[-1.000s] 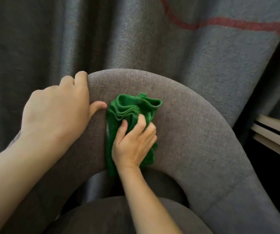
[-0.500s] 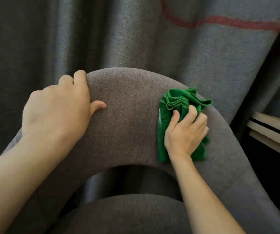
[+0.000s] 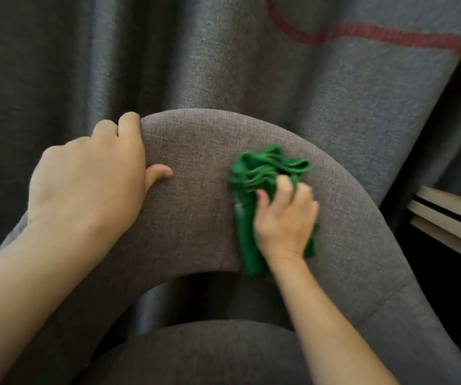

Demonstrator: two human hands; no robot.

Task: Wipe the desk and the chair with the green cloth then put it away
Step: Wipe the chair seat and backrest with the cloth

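Green cloth (image 3: 254, 190) lay bunched on the chair's (image 3: 196, 207) curved backrest, right of its middle, pressed by the right hand (image 3: 286, 220), whose grip clasped it. Left hand (image 3: 88, 187) clenched the top edge. Chair-wiping was in hand; next likely called for strokes toward the unwiped right arm.

Cloth swept right, now drifting back

A second ago my right hand (image 3: 286, 218) pressed the green cloth (image 3: 254, 195) against the chair backrest (image 3: 196, 207) just beside my other thumb; half a second ago it had slid out toward the right curve. Now I see it a little back toward the middle, blurred, folds more bunched.
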